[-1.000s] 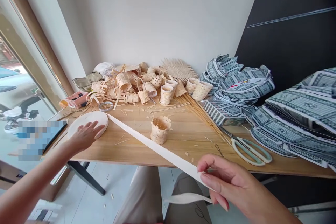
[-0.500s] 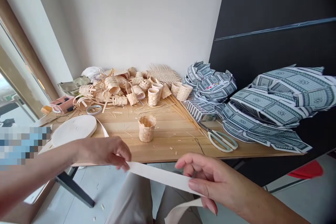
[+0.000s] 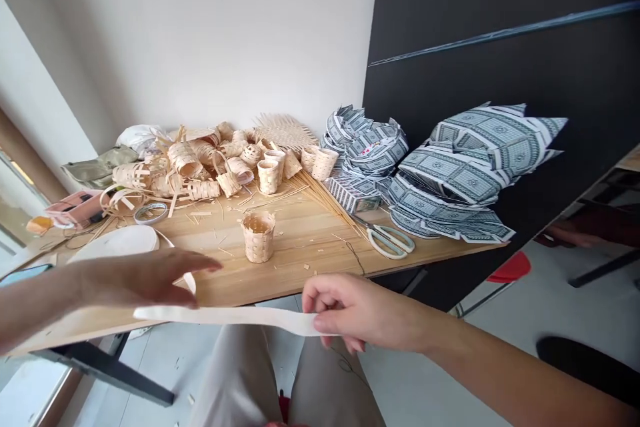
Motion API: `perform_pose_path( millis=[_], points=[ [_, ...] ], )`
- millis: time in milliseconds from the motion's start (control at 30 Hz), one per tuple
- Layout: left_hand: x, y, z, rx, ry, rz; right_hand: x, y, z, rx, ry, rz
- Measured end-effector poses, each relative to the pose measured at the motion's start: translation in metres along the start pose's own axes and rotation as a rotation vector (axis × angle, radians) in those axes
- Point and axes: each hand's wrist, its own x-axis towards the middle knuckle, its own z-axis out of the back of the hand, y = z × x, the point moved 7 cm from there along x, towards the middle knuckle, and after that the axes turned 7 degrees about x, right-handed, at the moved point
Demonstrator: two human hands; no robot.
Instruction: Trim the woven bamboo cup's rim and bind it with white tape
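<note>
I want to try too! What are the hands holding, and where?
White strip: the right hand pinches its right end; the left hand lies over its left part, grip unclear.

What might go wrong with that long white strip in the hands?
The right hand pinches only one end of the white strip, and the left hand lies flat and open by it, so it might slip or twist. The strip seems to lead back to the roll near the table edge; a hard pull might drag the roll off. The small basket stands close and might get knocked.
</note>
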Motion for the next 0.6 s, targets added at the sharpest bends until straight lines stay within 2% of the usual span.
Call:
perform_pose_path(
  millis=[33, 67, 100, 167, 233, 333, 400, 467, 500, 600],
  points=[
    [0.004, -0.019, -0.006, -0.127, -0.018, -0.051, 0.004, 0.006, -0.006, 0.02, 0.018, 0.03],
    [0.008, -0.042, -0.013, -0.294, -0.041, -0.165, 0.008, 0.013, -0.013, 0.038, 0.038, 0.065],
    [0.011, -0.067, -0.022, -0.515, 0.002, -0.306, 0.011, 0.018, -0.018, 0.054, 0.043, 0.101],
    [0.016, -0.108, -0.044, -0.851, 0.199, -0.509, 0.016, 0.023, -0.021, 0.055, 0.016, 0.166],
    [0.025, -0.121, -0.06, -0.96, 0.237, -0.487, 0.017, 0.018, -0.018, 0.053, -0.029, 0.202],
    [0.035, -0.108, -0.083, -0.9, 0.219, -0.361, 0.013, -0.003, -0.003, 0.072, -0.076, 0.196],
    [0.036, -0.087, -0.096, -0.783, 0.172, -0.325, 0.008, -0.02, 0.02, -0.046, -0.189, 0.156],
    [0.031, -0.068, -0.097, -0.657, -0.002, -0.385, -0.002, -0.033, 0.057, -0.278, -0.405, 0.1],
    [0.027, -0.062, -0.098, -0.611, -0.051, -0.427, -0.008, -0.037, 0.078, -0.368, -0.521, 0.077],
    [0.02, -0.048, -0.095, -0.414, -0.214, -0.363, -0.028, -0.049, 0.141, -0.545, -0.835, 0.023]
  ],
)
